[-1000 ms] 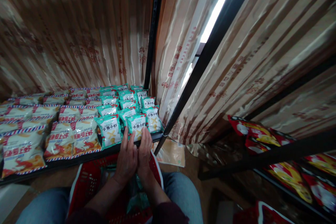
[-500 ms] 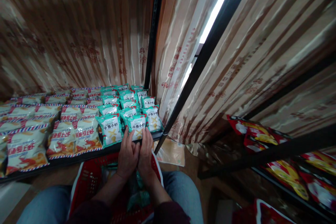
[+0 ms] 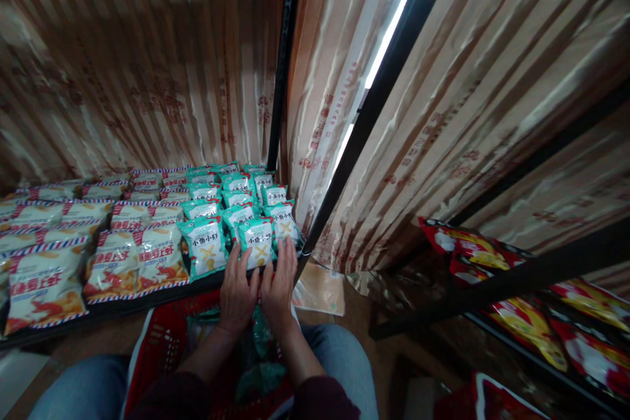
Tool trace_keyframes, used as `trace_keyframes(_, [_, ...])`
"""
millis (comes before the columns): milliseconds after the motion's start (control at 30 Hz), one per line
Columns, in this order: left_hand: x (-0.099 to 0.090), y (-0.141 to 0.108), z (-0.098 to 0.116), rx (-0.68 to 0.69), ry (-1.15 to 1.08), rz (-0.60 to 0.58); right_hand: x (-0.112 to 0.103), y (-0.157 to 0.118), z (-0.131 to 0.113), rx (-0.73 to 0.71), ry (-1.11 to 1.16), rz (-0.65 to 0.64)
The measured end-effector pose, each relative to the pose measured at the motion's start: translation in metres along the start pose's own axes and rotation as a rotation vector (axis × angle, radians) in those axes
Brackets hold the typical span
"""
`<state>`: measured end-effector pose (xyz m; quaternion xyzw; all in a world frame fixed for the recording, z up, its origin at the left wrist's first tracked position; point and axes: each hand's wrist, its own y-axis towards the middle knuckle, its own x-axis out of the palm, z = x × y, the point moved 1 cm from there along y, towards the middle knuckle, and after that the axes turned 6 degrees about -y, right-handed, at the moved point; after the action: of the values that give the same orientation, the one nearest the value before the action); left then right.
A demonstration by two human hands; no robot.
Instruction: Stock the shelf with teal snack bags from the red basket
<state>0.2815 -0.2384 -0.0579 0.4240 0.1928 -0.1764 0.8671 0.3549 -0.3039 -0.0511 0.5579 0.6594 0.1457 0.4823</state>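
Observation:
Rows of small teal-and-white snack bags stand at the right end of a dark shelf (image 3: 132, 298). At the front of these, one snack bag (image 3: 256, 243) stands between my two hands. My left hand (image 3: 237, 289) has its fingers stretched along that bag's lower left side. My right hand (image 3: 279, 285) lies with fingers spread by its lower right, the fingertips reaching the front of the neighbouring teal bag (image 3: 284, 222). Neither hand is wrapped round a bag. Below my forearms, a red basket (image 3: 165, 335) holds more teal bags (image 3: 260, 380), partly hidden by my arms.
White-and-orange snack bags (image 3: 46, 282) fill the shelf to the left. A black post (image 3: 359, 138) rises just right of the teal bags, before beige curtains (image 3: 418, 65). Red-and-yellow bags (image 3: 522, 325) lie on another shelf at right, above a second red basket (image 3: 462, 400).
My right hand has moved right, away from the front middle bag and toward the right one, and its fingers have spread. My left hand stays by the middle bag. The view has shifted slightly.

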Motion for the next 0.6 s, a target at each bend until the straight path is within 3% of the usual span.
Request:
trace_keyframes(167, [0.0, 0.002, 0.0, 0.031, 0.018, 0.007, 0.001, 0.006, 0.004, 0.067, 0.001, -0.044])
trace_keyframes(600, [0.004, 0.005, 0.002, 0.069, 0.034, 0.018, 0.009, 0.015, 0.016, 0.078, 0.03, -0.147])
